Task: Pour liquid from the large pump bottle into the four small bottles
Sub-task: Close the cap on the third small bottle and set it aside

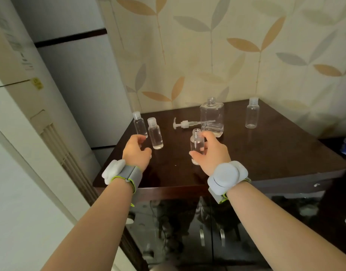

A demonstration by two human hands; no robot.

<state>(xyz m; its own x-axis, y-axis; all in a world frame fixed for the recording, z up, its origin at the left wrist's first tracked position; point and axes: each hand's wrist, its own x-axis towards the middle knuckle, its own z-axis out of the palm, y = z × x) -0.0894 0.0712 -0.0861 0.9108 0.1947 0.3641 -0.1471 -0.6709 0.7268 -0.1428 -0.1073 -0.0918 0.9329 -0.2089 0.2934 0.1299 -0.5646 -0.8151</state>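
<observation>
**Uncapped small bottle in your right hand, pump bottle open behind it**

The large pump bottle (212,119) stands uncapped toward the far middle of the dark surface (275,153), nearly empty. Its pump head (183,124) lies on its side just left of it, the tube running toward the bottle.

Your right hand (211,151) curls its grip round the open small bottle (196,145), which stands upright just near of the pump bottle; the fingers hide part of its lower body.

Two capped small bottles stand close together at the far left: the far-left one (140,124) and the nearer one (155,133), which holds clear liquid. Your left hand (136,151) sits just near of them with fingers loosely curled; whether it holds something small is hard to make out.

A fourth capped bottle (252,113) stands alone at the far right, well apart from the rest.

The surface has open room at near centre and right. Its left edge falls away just beside your left hand, and the near edge lies under your wrists. The wallpapered wall (207,55) closes the far side. A blue object at the right is cut off.
</observation>
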